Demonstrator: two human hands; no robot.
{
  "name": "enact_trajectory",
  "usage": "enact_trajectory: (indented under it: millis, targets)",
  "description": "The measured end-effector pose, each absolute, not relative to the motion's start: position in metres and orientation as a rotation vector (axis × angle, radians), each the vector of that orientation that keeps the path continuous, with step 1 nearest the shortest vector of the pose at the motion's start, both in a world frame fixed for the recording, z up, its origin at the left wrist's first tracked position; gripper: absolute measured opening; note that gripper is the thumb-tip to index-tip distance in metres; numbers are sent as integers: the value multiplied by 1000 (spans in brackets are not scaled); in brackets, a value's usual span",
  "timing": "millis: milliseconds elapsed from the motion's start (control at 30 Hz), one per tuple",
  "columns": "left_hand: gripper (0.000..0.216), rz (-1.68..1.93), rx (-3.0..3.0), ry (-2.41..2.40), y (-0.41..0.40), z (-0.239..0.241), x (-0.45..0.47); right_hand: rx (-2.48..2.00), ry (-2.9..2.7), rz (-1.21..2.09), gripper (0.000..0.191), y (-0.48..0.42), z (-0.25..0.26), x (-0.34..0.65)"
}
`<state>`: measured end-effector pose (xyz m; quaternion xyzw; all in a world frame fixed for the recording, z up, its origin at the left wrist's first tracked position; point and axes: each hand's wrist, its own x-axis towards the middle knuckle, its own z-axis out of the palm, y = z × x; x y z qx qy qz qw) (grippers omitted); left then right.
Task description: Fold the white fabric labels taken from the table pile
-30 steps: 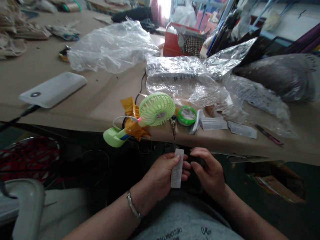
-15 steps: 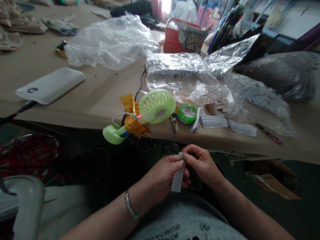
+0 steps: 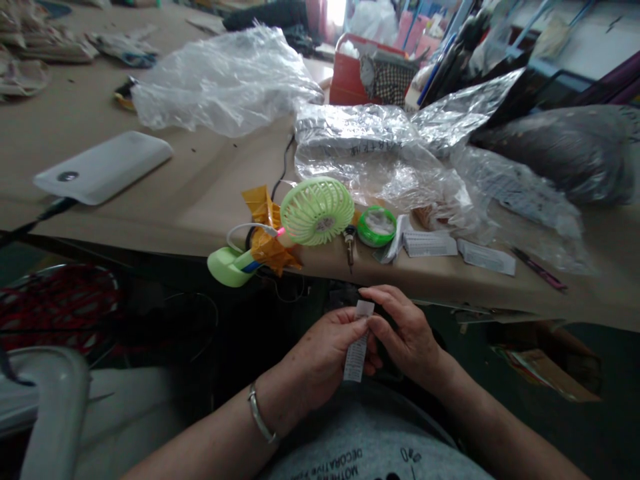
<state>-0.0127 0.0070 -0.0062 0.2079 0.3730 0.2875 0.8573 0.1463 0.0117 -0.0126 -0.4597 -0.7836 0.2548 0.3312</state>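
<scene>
Both my hands are low in front of my lap, just under the table edge. My left hand pinches a narrow white printed paper label that hangs down between the hands. My right hand is closed on the label's top end, thumb and fingers pressed to it. A metal bracelet circles my left wrist. On the table edge above lie several more white labels.
A green hand fan with yellow tape sits at the table edge beside a green tape roll and a key. Crumpled clear plastic bags, a white power bank, a red box and small pink snips lie on the brown table.
My right hand came over from beside the label and closed on its top end. The label has tilted slightly; my left hand stays where it was.
</scene>
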Motion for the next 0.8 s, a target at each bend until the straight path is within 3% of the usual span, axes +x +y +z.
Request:
enact_trajectory:
  millis: [367,433,567,800]
  targets:
    - [11,599,431,777,8,-8,-12,-1226,-2041,709,33,9,-15,144]
    - [16,618,431,764,8,-9,-13,-1279,-1889,822,34,10,-15,144]
    - [19,652,454,797,7,-6,-14,-1347,-1508,1182,17,14,-13,140]
    - [21,673,586,904,8,-3,-13,-1233,-1208,1603,16,20,-10,126]
